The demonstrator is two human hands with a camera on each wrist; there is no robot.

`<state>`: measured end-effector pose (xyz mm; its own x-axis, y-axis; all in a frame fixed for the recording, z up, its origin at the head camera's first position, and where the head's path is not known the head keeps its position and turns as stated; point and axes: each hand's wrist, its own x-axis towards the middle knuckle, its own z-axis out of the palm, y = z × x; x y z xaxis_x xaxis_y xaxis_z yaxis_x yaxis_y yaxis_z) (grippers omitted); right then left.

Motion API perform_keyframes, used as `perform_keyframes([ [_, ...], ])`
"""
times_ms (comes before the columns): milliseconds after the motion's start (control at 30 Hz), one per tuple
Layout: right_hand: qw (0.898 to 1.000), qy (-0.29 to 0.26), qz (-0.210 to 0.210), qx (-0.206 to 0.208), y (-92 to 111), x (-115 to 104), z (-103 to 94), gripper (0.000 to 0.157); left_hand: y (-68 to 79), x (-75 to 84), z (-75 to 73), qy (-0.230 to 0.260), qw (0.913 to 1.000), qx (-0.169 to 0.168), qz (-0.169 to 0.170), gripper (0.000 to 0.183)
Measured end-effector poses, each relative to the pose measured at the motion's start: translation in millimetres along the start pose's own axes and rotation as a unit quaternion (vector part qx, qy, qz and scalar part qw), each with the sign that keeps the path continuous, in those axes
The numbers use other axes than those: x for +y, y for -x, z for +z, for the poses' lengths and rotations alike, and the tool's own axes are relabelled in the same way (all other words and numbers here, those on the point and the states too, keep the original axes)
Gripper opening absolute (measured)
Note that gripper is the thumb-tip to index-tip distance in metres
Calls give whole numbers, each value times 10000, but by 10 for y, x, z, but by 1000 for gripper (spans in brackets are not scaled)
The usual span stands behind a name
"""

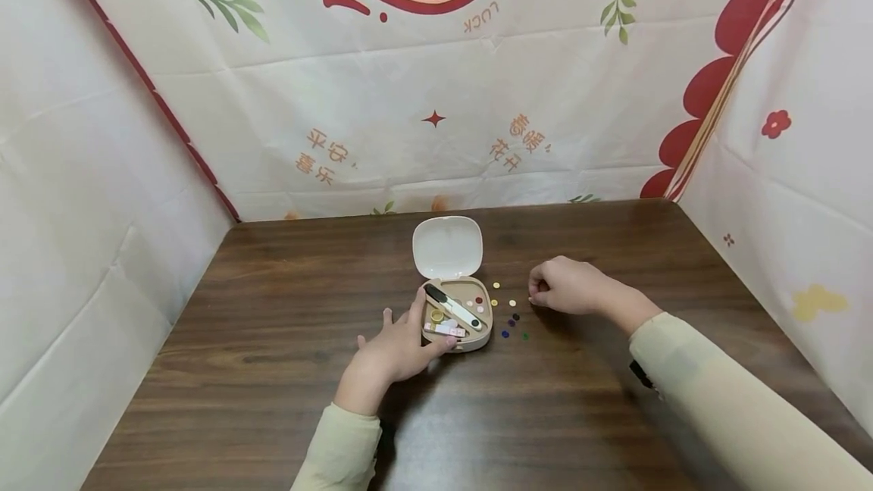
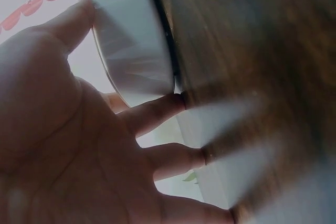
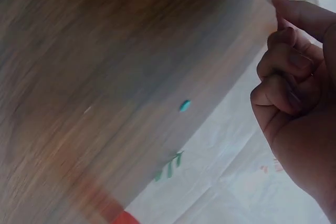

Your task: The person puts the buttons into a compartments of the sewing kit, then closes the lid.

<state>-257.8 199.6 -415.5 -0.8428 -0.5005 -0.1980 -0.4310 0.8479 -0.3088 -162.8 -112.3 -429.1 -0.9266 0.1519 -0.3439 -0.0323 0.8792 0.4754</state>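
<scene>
Table; open white case around mid-table. Left hand spread, touching case side. Right hand well apart, pinching tiny item. Loose colored discs between case and right hand.

A case stands on the worktop, its lid behind it. A tool lies diagonally in the case. Loose buttons lie between the case and the right grip; a cloth hangs behind the worktop.
</scene>
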Motion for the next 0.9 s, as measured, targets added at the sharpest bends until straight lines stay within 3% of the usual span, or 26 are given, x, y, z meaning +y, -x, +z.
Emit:
perform_keyframes([
  [333, 9952, -474, -447, 729, -182, -502, -23, 11, -10, -19, 0, -59, 10000, -1, -25, 104],
  [700, 9948, -508, -602, 638, -330, -786, 78, 13, -13, 8, -14, -148, 9999, -26, 7, 104],
  [900, 9968, -426, -516, 441, -395, -844, 80, 12, -159, -109, 67, -182, 9998, -33, 24, 110],
])
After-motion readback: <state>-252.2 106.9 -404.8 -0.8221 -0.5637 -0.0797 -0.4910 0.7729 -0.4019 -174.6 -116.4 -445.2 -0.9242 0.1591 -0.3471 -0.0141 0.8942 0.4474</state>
